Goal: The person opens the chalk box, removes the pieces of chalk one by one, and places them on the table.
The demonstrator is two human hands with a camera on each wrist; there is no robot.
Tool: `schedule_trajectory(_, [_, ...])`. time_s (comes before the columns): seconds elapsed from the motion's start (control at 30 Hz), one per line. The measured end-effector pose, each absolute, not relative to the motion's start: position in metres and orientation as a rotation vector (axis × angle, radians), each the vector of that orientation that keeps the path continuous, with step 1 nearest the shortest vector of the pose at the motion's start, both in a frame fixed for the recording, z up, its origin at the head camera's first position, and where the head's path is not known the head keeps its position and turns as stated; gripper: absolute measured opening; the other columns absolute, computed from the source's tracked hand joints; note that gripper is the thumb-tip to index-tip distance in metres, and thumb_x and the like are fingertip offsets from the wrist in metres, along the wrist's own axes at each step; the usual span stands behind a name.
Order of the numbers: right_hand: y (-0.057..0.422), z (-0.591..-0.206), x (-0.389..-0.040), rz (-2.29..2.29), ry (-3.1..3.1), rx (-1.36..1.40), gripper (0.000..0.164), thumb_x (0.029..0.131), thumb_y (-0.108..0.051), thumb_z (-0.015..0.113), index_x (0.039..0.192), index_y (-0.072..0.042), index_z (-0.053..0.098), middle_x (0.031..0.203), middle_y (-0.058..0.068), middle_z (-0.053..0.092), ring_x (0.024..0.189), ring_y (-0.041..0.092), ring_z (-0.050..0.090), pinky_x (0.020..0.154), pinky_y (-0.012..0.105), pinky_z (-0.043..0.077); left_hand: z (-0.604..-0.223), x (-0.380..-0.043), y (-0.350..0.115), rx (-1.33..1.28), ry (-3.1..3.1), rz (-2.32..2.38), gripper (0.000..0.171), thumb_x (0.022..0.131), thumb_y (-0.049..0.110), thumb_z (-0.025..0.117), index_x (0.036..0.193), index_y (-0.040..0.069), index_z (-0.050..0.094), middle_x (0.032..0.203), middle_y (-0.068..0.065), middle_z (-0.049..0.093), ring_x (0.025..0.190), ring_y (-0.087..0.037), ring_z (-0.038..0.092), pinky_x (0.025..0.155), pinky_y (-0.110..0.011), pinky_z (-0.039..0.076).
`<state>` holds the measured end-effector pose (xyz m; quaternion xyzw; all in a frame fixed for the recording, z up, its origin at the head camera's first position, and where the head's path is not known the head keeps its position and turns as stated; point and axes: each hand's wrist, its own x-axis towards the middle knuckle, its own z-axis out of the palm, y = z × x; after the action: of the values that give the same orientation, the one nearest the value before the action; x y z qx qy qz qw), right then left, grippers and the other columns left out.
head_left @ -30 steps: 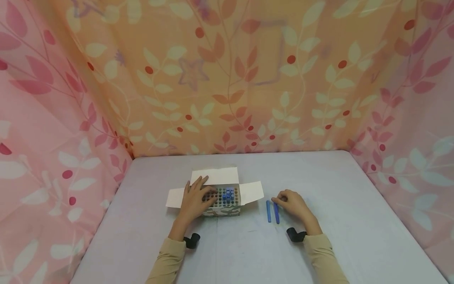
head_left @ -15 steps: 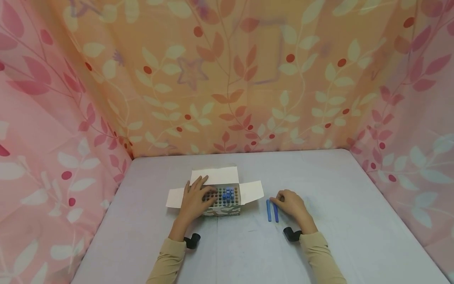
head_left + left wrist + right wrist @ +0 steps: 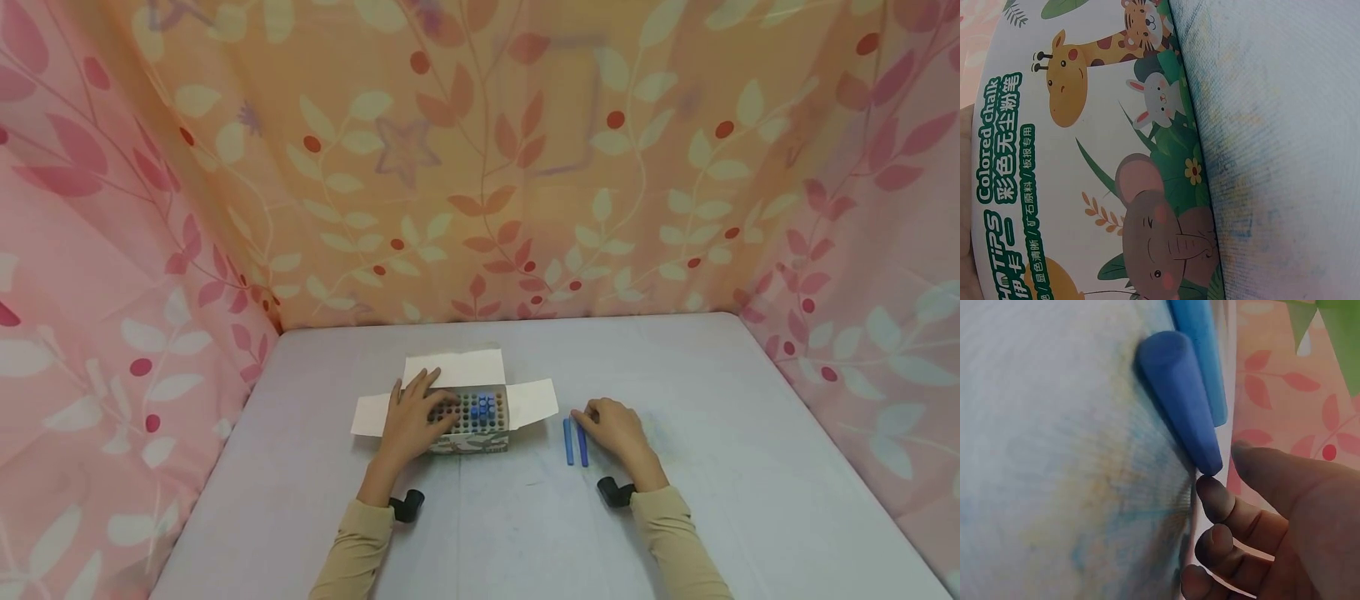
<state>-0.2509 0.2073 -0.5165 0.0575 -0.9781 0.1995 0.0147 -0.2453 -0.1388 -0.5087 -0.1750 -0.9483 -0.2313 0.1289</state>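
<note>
Dark blue chalk stick (image 3: 583,450) lies on the pale desk (image 3: 495,533), between three and four o'clock of the box, if I take the person's side as six. The light blue stick (image 3: 567,442) lies just beside it, toward nine o'clock. At the far end of the dark stick is the right hand (image 3: 618,427). Its fingers are loosely bent, with a small gap between thumb and index finger; I think nothing is gripped.

The left hand (image 3: 411,421), fingers spread, rests over the nine o'clock part of the box (image 3: 474,444); I see nothing held in it. Toward three o'clock inside, several blue sticks (image 3: 482,410) stand in an insert with round holes (image 3: 471,427). White flaps (image 3: 457,368) spread out at nine, twelve and three. Farther, at twelve, hangs a leafy curtain (image 3: 480,167).

In my judgement, the step in hand is taking hold of the dark stick; the next move calls for bringing the thumb against it and lifting straight.

The right wrist view shows what the head view hides: the index finger (image 3: 1215,497) touches the stick's end, the thumb (image 3: 1266,465) stands apart. Only the left wrist view lets me read "Colored chalk" on the box, beside a giraffe (image 3: 1067,81) and an elephant (image 3: 1160,231).
</note>
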Motion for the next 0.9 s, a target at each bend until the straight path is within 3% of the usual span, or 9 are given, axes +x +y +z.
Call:
schedule_trajectory(0.63, [0.165, -0.468, -0.245, 0.876, -2.610, 0.224, 0.025, 0.091, -0.030, 0.058, 0.097, -0.009, 0.068, 0.084, 0.003, 0.054, 0.064, 0.013, 0.045, 0.048, 0.024, 0.037, -0.506, -0.243, -0.139, -0.493, -2.769, -0.679, 0.027, 0.082, 0.044, 0.066, 0.104, 0.028, 0.066, 0.147, -0.005, 0.037, 0.139, -0.029, 0.024, 0.114, -0.055, 0.004])
schedule_trajectory(0.9, [0.140, -0.461, -0.247, 0.913, -2.482, 0.320, 0.024, 0.092, -0.030, 0.057, 0.095, -0.010, 0.069, 0.087, 0.001, 0.054, 0.067, 0.014, 0.048, 0.051, 0.024, 0.039, -0.506, -0.244, -0.137, -0.486, -2.790, -0.670, 0.026, 0.083, 0.045, 0.064, 0.104, 0.029, 0.066, 0.148, -0.003, 0.034, 0.140, -0.027, 0.022, 0.115, -0.052, 0.000])
